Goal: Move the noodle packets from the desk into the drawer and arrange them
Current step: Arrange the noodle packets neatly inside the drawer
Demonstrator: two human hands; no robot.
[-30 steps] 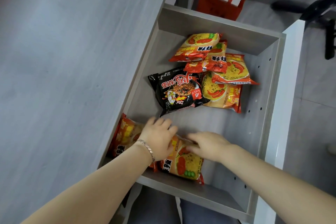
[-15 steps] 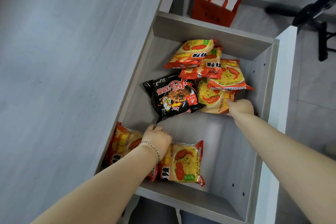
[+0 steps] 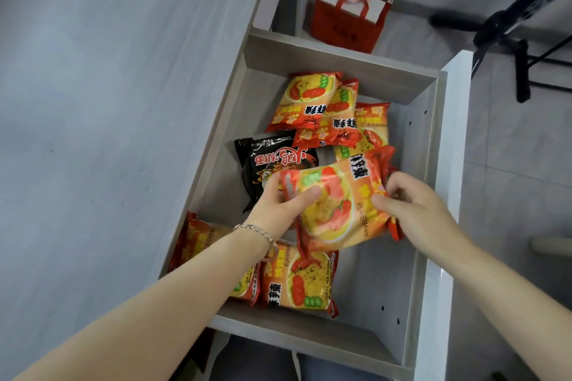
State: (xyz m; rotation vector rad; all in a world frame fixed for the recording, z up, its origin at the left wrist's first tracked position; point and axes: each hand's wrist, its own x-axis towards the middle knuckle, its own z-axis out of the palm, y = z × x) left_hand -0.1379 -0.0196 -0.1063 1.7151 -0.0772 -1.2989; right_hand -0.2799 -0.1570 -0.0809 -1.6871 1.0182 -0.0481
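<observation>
An orange noodle packet (image 3: 335, 204) hangs above the middle of the open drawer (image 3: 337, 54), pinched at its side edges: the left hand (image 3: 278, 204) has its fingers closed on the left edge, the right hand (image 3: 411, 207) grips the right edge, probably to turn it square before laying it down. Below, two orange packets (image 3: 297, 280) lie along the drawer's near edge, a black packet (image 3: 269, 161) by its left wall, and three more orange ones (image 3: 325, 108) overlap toward the far right corner. The desk (image 3: 108, 102) alongside shows no packets.

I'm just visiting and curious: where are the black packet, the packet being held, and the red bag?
Black packet (image 3: 272, 161), head view, on its printed front above the left hand.
Held packet (image 3: 337, 204), head view, on the middle of its front.
Red bag (image 3: 343, 26), head view, on its red side.
</observation>
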